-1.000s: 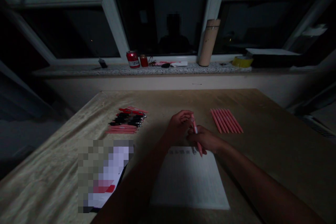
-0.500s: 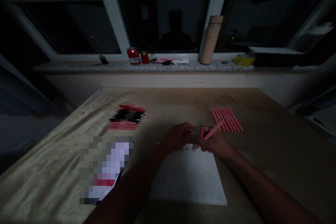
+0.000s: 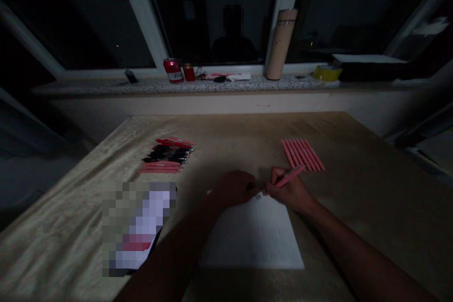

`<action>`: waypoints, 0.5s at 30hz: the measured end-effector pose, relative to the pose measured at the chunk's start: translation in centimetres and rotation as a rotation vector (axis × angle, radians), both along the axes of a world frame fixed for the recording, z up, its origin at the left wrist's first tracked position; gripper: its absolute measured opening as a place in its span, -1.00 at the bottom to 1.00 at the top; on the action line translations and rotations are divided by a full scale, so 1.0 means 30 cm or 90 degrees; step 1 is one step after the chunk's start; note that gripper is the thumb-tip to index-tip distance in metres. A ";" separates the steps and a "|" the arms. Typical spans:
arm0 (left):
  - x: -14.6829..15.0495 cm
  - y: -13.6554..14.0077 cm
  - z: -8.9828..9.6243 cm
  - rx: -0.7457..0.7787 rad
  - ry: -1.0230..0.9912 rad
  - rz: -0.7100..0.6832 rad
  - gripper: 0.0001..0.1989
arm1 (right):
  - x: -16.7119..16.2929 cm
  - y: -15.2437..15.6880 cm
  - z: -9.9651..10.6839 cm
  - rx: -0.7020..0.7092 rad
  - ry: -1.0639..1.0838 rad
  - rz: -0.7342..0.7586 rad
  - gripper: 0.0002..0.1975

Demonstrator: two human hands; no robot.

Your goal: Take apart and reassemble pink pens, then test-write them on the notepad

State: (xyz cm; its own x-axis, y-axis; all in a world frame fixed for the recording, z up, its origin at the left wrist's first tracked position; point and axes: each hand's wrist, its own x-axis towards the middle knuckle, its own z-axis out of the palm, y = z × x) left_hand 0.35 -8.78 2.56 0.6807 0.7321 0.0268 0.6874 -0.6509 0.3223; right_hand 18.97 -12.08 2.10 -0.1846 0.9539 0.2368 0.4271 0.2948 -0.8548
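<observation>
My right hand [image 3: 288, 190] is closed around a pink pen [image 3: 290, 175], which slants down toward the top edge of a white sheet of paper [image 3: 255, 240]. Fingers cover the pen's tip. Beside it, my left hand [image 3: 238, 188] rests over the paper's upper left part, fingers curled and pressed together; whatever may be in them is hidden. A small dark scribble [image 3: 258, 196] shows on the sheet between the two hands. Just beyond my right hand lies a neat row of pink pens [image 3: 303, 155].
Red, black and pink pens [image 3: 168, 155] lie grouped at the left. Nearer is a blurred-out phone-like object [image 3: 145, 231]. On the windowsill stand a red can [image 3: 173, 71], a small red jar [image 3: 189, 72], a cardboard tube [image 3: 282, 45] and yellow tape [image 3: 327, 73].
My left hand has lowered slightly onto the paper's top edge, covering some scribbles. My right hand still grips the pink pen, now tilted flatter. The whole view has shifted slightly.
</observation>
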 end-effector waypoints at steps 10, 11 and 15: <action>0.004 0.004 -0.010 -0.013 -0.017 -0.003 -0.70 | -0.006 0.004 -0.005 0.027 -0.034 0.008 -0.74; 0.004 0.003 -0.009 -0.013 -0.014 -0.002 -0.71 | -0.007 0.003 -0.005 0.022 -0.041 0.017 -0.74; 0.003 0.002 0.000 -0.012 -0.013 -0.004 -0.69 | -0.004 0.003 -0.012 0.000 -0.031 0.019 -0.74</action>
